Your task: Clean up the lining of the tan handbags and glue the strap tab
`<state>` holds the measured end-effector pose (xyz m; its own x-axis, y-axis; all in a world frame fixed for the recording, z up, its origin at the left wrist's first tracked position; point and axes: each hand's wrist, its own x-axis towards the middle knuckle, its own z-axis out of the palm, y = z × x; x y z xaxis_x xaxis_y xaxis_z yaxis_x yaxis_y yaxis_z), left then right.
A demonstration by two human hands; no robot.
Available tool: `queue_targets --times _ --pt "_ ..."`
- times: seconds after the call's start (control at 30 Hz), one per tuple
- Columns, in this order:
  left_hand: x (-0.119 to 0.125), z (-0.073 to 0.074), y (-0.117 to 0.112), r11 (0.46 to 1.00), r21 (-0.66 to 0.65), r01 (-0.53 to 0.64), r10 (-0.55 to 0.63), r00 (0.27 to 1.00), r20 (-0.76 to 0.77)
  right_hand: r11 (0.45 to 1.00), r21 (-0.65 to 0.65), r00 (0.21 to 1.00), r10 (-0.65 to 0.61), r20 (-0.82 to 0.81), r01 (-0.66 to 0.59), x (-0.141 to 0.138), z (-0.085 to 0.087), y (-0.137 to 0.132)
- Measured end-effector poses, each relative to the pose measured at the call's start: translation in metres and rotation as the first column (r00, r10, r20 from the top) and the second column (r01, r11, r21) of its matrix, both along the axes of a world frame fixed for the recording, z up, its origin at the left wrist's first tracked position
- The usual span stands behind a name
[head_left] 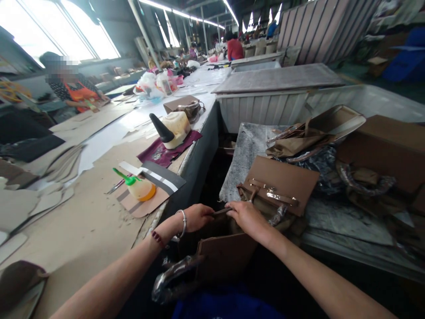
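A brown handbag (226, 254) is low in front of me, its plastic-wrapped handle (174, 274) sticking out to the left. Its upper edge runs between my two hands. With fingers closed, my left hand (198, 217) grips the left part of that edge; a bracelet and red beads circle the wrist. A short way to the right, my right hand (247, 218) pinches the same edge between thumb and fingers. Just beyond my right hand lies another brown bag with a flat flap (282, 181) and metal fittings. The inside of the held bag is mostly dark.
On the worktable (83, 230) at left stand a glue bottle (141, 188) with a green nozzle and a whitish container (175, 128) with a black cone. More brown bags (375, 146) are heaped on the right. A large bin (265, 108) stands behind. A person in an orange apron (81, 93) is across the table.
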<state>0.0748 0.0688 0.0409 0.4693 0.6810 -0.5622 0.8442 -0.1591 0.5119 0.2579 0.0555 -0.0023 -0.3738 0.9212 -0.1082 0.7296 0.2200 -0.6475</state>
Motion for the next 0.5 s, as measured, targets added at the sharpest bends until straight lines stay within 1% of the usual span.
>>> queue_targets --times 0.1,0.27,0.5 --pt "-0.003 0.000 -0.004 1.000 0.015 0.006 -0.006 1.000 0.010 1.000 0.012 1.000 0.011 -0.006 -0.011 -0.001 0.005 -0.002" --pt "-0.008 0.000 -0.010 1.000 -0.010 -0.007 0.008 0.999 0.034 1.000 0.015 1.000 0.002 0.005 -0.002 -0.004 0.011 -0.006" --pt "-0.006 0.010 -0.016 1.000 0.027 -0.004 0.004 1.000 -0.008 0.998 0.044 0.999 0.038 0.017 -0.038 -0.007 0.018 -0.009"
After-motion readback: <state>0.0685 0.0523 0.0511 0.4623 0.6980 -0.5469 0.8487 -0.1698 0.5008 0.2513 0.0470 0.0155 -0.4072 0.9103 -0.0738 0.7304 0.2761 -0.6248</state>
